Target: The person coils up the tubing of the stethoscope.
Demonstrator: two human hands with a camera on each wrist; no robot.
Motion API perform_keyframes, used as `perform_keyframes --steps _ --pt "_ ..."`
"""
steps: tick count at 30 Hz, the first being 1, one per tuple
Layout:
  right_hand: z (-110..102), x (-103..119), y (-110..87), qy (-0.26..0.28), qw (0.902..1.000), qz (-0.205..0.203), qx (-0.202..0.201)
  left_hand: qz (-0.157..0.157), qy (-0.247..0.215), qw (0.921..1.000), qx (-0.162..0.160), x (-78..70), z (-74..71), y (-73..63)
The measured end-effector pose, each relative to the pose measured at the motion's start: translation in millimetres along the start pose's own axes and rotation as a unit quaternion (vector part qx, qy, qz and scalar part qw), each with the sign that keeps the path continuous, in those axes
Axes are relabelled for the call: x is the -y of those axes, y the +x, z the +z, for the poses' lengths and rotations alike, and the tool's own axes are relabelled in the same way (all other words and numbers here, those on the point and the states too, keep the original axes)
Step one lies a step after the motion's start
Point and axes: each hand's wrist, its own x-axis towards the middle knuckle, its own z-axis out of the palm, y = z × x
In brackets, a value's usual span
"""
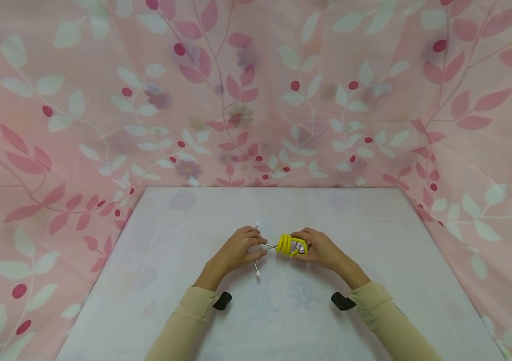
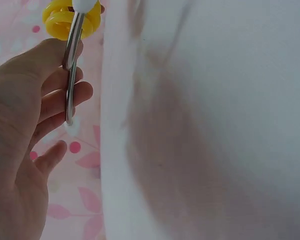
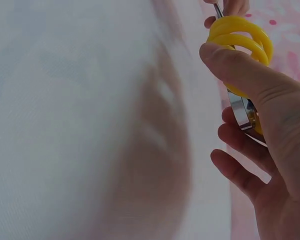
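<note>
Both hands hold a stethoscope over the table, its yellow tubing (image 1: 285,244) wound into a tight coil. My left hand (image 1: 243,246) grips the metal ear tubes (image 2: 71,85) between thumb and fingers, with a white ear tip (image 1: 258,274) sticking out on the near side. At the other end, my right hand (image 1: 321,246) pinches the coil and the round metal chest piece (image 1: 300,247). Seen from the right wrist, the thumb lies across the yellow loops, and the shiny side of the chest piece shows below them; two fingers extend away from it.
A pale cloth covers the table (image 1: 170,321). Pink leaf-patterned curtain (image 1: 256,100) stands behind the table and along both sides. Dark wrist-worn pieces (image 1: 222,301) show beside each cuff. Hand shadows fall on the cloth.
</note>
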Motion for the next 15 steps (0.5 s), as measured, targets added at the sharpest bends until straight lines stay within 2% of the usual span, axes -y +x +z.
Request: perform_keyframes --steps 5,11,15 --pt "12.7 -12.0 4.3 -0.028 0.9994 -0.019 -0.01 -0.038 -0.03 0.9983 0.034 8.4 10.1 -3.5" --pt "21.5 -19.7 7.6 -0.019 0.9994 0.013 -0.024 -0.047 -0.037 0.9975 0.038 17.2 19.6 -5.0" --pt "24.6 -24.0 9.2 -0.022 0.9992 0.008 -0.032 -0.064 -0.047 0.9959 0.044 20.7 23.1 -4.9"
